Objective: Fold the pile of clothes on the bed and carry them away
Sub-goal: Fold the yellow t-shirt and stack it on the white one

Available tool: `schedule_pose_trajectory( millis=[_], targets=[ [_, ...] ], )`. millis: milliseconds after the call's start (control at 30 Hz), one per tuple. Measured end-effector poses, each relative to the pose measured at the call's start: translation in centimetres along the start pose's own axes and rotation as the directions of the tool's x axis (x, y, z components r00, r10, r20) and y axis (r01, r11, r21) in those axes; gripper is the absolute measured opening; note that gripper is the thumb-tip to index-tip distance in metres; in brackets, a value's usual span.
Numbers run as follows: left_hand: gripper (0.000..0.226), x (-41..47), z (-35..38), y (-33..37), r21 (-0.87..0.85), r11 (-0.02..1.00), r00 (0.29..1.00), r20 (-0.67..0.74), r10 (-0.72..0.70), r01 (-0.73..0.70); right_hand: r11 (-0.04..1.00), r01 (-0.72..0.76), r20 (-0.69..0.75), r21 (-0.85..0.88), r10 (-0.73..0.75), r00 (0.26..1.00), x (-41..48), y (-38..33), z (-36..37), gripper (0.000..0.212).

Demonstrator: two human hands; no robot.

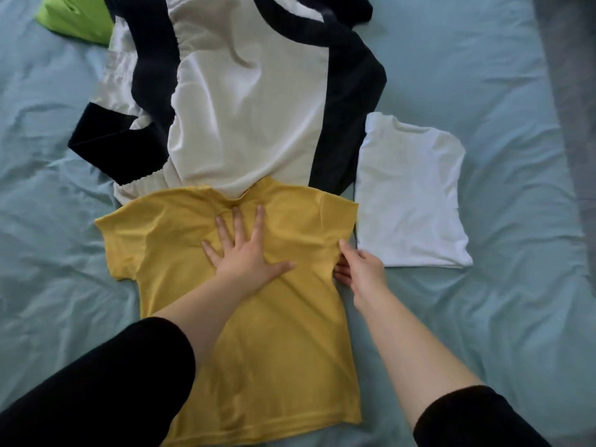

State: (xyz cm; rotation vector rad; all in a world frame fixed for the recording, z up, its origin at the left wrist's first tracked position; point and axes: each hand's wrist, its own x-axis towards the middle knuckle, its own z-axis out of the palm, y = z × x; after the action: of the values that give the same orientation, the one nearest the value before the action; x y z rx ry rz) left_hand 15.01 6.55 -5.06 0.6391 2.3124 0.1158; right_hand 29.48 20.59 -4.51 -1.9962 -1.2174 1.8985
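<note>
A yellow T-shirt (274,333) lies spread flat on the bed, collar pointing away from me. My left hand (246,253) presses flat on its chest with fingers spread. My right hand (362,269) is at the shirt's right edge under the sleeve, fingers curled round the fabric there. A folded white shirt (409,195) lies to the right of the yellow one. Behind it sits a heap of white and dark navy garments (251,101).
A bright green garment (74,17) lies at the far left corner. The light blue bedsheet (483,317) is wrinkled around the clothes. A grey strip (571,91) runs along the right edge of view.
</note>
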Motion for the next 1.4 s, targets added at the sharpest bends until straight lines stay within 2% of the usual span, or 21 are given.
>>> schedule_pose_trajectory(
  millis=[100,167,233,300,400,467,533,567,633,700,767,867,933,1067,1133,1200,1267,1333,1400],
  targets=[
    [0.127,0.4,0.5,0.0,0.031,0.999,1.0,-0.009,-0.017,0.017,0.998,0.037,0.089,-0.047,-0.033,0.995,-0.1,-0.2,0.0,0.022],
    [0.126,0.4,0.6,-0.1,0.029,0.999,1.0,-0.013,-0.019,0.019,0.997,0.003,0.143,0.082,-0.015,0.99,-0.4,-0.6,0.2,0.015],
    [0.126,0.4,0.5,-0.1,0.034,0.999,1.0,-0.007,-0.022,0.022,0.92,-0.187,0.288,0.346,0.085,0.954,-0.5,-1.3,0.4,0.007],
    [0.125,0.5,0.5,-0.1,0.042,0.999,1.0,-0.004,-0.026,0.026,0.805,-0.345,0.44,0.483,0.117,0.89,-0.4,-1.9,0.3,0.014],
    [0.125,0.5,0.5,0.0,0.055,0.998,0.999,-0.005,-0.031,0.032,0.785,-0.407,0.557,0.468,0.096,0.825,-0.3,-2.6,0.2,0.018],
    [0.125,0.5,0.5,0.1,0.065,0.997,0.999,-0.004,-0.032,0.032,0.808,-0.397,0.563,0.436,0.099,0.82,-0.2,-2.9,0.0,0.023],
    [0.124,0.4,0.4,0.2,0.067,0.997,1.0,0.001,-0.028,0.028,0.857,-0.305,0.507,0.415,0.061,0.86,0.1,-3.1,-0.3,0.027],
    [0.123,0.3,0.3,0.2,0.065,0.998,1.0,0.007,-0.026,0.026,0.903,-0.206,0.45,0.377,0.016,0.893,0.2,-3.2,-0.6,0.032],
    [0.12,0.0,0.0,0.3,0.057,0.998,1.0,0.016,-0.024,0.023,0.98,0.037,0.31,0.197,-0.098,0.946,0.2,-3.4,-1.5,0.05],
    [0.118,-0.4,-0.3,0.6,0.043,0.999,1.0,-0.015,-0.025,0.026,0.979,0.201,0.205,0.042,-0.205,0.957,0.1,-3.4,-2.5,0.064],
    [0.114,-1.1,-0.4,1.4,0.023,0.999,0.99,-0.138,0.026,-0.023,0.962,0.272,0.181,0.011,-0.27,0.946,0.2,-3.3,-3.1,0.07],
    [0.098,-1.6,-0.7,3.9,0.008,0.974,0.911,-0.352,0.216,-0.228,0.954,0.296,0.205,0.042,-0.298,0.932,0.3,-3.3,-3.1,0.073],
    [0.078,-0.9,-1.4,6.7,-0.003,0.93,0.859,-0.384,0.339,-0.369,0.954,0.294,0.223,0.059,-0.3,0.928,0.5,-3.4,-3.1,0.075],
    [0.045,2.5,-2.9,13.2,-0.085,0.847,0.84,-0.211,0.5,-0.525,0.948,0.317,0.238,0.044,-0.318,0.918,0.9,-3.5,-3.3,0.078],
    [0.037,4.2,-3.5,15.6,0.024,0.855,0.853,-0.061,0.519,-0.518,0.943,0.332,0.25,0.036,-0.33,0.91,1.2,-3.3,-3.5,0.08],
    [0.045,5.7,-3.8,16.9,0.174,0.872,0.889,0.121,0.441,-0.457,0.94,0.336,0.284,0.063,-0.34,0.897,1.5,-3.1,-3.7,0.081],
    [0.063,6.9,-4.0,17.3,0.22,0.895,0.91,0.249,0.332,-0.387,0.938,0.336,0.306,0.089,-0.347,0.887,1.8,-3.1,-3.9,0.081],
    [0.066,7.6,-4.2,17.1,0.142,0.923,0.896,0.333,0.295,-0.357,0.942,0.316,0.306,0.11,-0.335,0.891,2.0,-3.2,-4.0,0.08],
    [0.054,7.7,-4.5,16.7,-0.069,0.932,0.865,0.355,0.355,-0.355,0.948,0.303,0.281,0.094,-0.317,0.906,2.2,-3.1,-4.2,0.077]
  ],
)
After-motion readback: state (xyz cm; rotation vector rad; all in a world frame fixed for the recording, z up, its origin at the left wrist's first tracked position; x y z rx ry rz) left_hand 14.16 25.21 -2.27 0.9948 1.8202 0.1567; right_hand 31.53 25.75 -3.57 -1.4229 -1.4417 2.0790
